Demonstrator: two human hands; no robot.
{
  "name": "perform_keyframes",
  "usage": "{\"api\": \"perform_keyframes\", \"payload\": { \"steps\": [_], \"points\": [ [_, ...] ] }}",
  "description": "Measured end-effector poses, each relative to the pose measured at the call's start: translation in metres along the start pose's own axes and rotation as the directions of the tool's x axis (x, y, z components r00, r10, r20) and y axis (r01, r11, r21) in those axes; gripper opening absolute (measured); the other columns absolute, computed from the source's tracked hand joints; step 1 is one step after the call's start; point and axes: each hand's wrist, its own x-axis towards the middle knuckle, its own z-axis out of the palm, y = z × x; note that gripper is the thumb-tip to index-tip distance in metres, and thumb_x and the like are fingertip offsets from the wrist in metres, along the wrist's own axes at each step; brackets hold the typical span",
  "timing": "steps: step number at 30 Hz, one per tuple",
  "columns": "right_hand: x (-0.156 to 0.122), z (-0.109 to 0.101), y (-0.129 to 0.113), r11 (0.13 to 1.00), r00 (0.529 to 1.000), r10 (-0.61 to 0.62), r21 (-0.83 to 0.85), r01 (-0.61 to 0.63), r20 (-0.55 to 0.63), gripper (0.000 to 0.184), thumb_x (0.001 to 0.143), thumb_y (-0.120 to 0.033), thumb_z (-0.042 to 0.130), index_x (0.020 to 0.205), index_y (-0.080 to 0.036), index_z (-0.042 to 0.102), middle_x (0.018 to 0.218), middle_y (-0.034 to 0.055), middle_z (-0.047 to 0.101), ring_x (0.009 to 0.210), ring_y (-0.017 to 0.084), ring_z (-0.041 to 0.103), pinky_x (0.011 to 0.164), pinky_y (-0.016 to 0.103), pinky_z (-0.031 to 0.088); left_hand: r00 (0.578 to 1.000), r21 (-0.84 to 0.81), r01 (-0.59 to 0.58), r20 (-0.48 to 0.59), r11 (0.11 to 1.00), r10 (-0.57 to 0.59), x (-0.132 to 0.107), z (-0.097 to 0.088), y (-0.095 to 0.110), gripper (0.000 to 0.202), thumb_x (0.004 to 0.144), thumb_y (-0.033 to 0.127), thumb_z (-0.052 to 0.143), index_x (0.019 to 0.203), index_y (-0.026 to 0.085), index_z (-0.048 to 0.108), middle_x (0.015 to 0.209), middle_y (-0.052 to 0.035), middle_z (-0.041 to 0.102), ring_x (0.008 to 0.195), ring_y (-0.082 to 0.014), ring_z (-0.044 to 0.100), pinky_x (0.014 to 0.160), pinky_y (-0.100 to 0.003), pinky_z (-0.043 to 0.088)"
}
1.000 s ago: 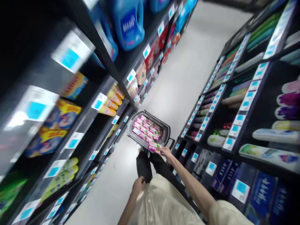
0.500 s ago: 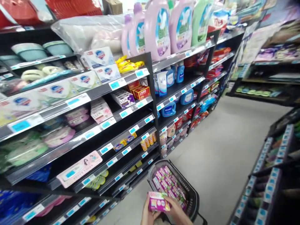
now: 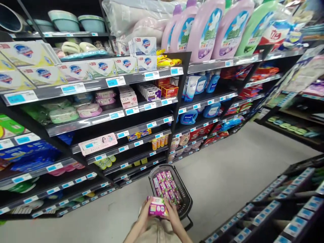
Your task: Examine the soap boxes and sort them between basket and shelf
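My left hand [image 3: 144, 212] and my right hand [image 3: 172, 213] grip the two sides of a purple and white soap pack [image 3: 157, 207], low in the middle of the view. Its printed face is turned up towards me. Just beyond my hands, a dark shopping basket [image 3: 187, 199] stands on the floor. Rows of similar purple packs [image 3: 167, 184] fill much of it, with part of its right side bare. The basket's near end is partly hidden behind my right hand.
A tall shelf rack holds soap boxes [image 3: 102, 66], LUX boxes [image 3: 128, 99] and large pink detergent bottles [image 3: 206, 30]. Blue bottles [image 3: 189, 117] stand on lower shelves. Another rack with price tags [image 3: 268, 213] borders the aisle floor [image 3: 222, 168] at right.
The view has swung left, so the shelves and basket sit elsewhere in the picture. Both hands still hold the soap pack, now closer to my body and tipped more face up.
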Motion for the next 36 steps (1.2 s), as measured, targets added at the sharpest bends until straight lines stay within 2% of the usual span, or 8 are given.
{"api": "perform_keyframes", "payload": {
  "steps": [5, 11, 20, 25, 30, 33, 34, 36],
  "points": [
    [-0.025, 0.006, -0.018, 0.997, 0.998, -0.058, 0.058, 0.059, -0.018, 0.077, 0.05, -0.077, 0.093, 0.093, -0.014, 0.08, 0.084, 0.0099, 0.082, 0.078, 0.029, 0.078, 0.067, 0.035, 0.061, 0.993, -0.022, -0.109, 0.04, 0.994, 0.11, -0.017, 0.012, 0.008, 0.045, 0.067, 0.069, 0.087, 0.091, 0.033, 0.075, 0.083, 0.0027, 0.081, 0.087, -0.0263, 0.077, 0.08, -0.035, 0.058],
    [-0.048, 0.02, -0.042, 0.993, 0.994, -0.088, 0.07, 0.092, -0.058, 0.076, 0.053, -0.076, 0.092, 0.095, -0.014, 0.077, 0.083, 0.0091, 0.083, 0.074, 0.028, 0.078, 0.061, 0.032, 0.059, 0.983, -0.113, -0.182, -0.015, 0.977, 0.182, -0.035, 0.023, 0.019, 0.079, 0.053, 0.075, 0.093, 0.104, 0.017, 0.074, 0.088, -0.0055, 0.08, 0.08, -0.0224, 0.072, 0.072, -0.029, 0.053],
    [-0.088, 0.042, -0.097, 0.982, 0.974, -0.187, 0.061, 0.181, 0.129, 0.057, 0.06, -0.067, 0.095, 0.088, -0.023, 0.073, 0.084, 0.0077, 0.084, 0.077, 0.03, 0.081, 0.061, 0.034, 0.062, 0.908, -0.202, -0.409, 0.008, 0.89, 0.419, -0.102, 0.021, 0.066, 0.075, 0.063, 0.072, 0.093, 0.11, 0.016, 0.076, 0.104, -0.0078, 0.08, 0.089, -0.0221, 0.072, 0.079, -0.028, 0.052],
    [-0.098, 0.033, -0.114, 0.984, 0.961, -0.178, 0.039, 0.174, 0.21, 0.057, 0.06, -0.066, 0.097, 0.084, -0.02, 0.073, 0.078, 0.007, 0.082, 0.072, 0.027, 0.079, 0.064, 0.033, 0.062, 0.866, -0.193, -0.494, -0.022, 0.848, 0.499, -0.12, 0.02, 0.052, 0.075, 0.068, 0.075, 0.089, 0.113, 0.016, 0.077, 0.111, -0.0093, 0.08, 0.096, -0.0238, 0.073, 0.085, -0.031, 0.056],
    [-0.097, 0.026, -0.114, 0.984, 0.95, -0.172, 0.011, 0.175, 0.262, 0.055, 0.062, -0.063, 0.097, 0.078, -0.019, 0.069, 0.075, 0.0061, 0.08, 0.068, 0.026, 0.077, 0.063, 0.034, 0.061, 0.836, -0.009, -0.549, -0.025, 0.836, 0.549, -0.12, 0.011, 0.043, 0.072, 0.075, 0.078, 0.083, 0.108, 0.014, 0.077, 0.11, -0.0118, 0.08, 0.098, -0.0271, 0.074, 0.085, -0.035, 0.06],
    [-0.098, 0.029, -0.113, 0.983, 0.952, -0.181, 0.022, 0.182, 0.247, 0.054, 0.062, -0.064, 0.097, 0.08, -0.02, 0.07, 0.076, 0.0066, 0.081, 0.069, 0.026, 0.078, 0.062, 0.034, 0.061, 0.783, 0.008, -0.622, 0.005, 0.783, 0.622, -0.121, 0.009, 0.049, 0.076, 0.082, 0.074, 0.079, 0.133, 0.018, 0.069, 0.136, -0.0165, 0.074, 0.117, -0.0314, 0.073, 0.093, -0.039, 0.061],
    [-0.098, 0.03, -0.113, 0.982, 0.953, -0.186, 0.023, 0.186, 0.239, 0.055, 0.061, -0.064, 0.097, 0.082, -0.02, 0.071, 0.077, 0.0067, 0.081, 0.069, 0.027, 0.078, 0.062, 0.034, 0.062, 0.747, 0.022, -0.665, 0.032, 0.747, 0.664, -0.121, 0.008, 0.051, 0.079, 0.084, 0.069, 0.079, 0.144, 0.021, 0.062, 0.148, -0.0179, 0.067, 0.127, -0.0327, 0.069, 0.1, -0.041, 0.06],
    [-0.099, 0.033, -0.113, 0.98, 0.949, -0.199, 0.02, 0.2, 0.243, 0.057, 0.06, -0.065, 0.097, 0.086, -0.02, 0.074, 0.079, 0.007, 0.081, 0.072, 0.029, 0.079, 0.064, 0.036, 0.063, 0.633, 0.135, -0.773, 0.116, 0.62, 0.765, -0.122, 0.007, 0.055, 0.088, 0.084, 0.059, 0.085, 0.157, 0.025, 0.05, 0.167, -0.0189, 0.049, 0.147, -0.0351, 0.056, 0.114, -0.047, 0.054]
  ]
}}
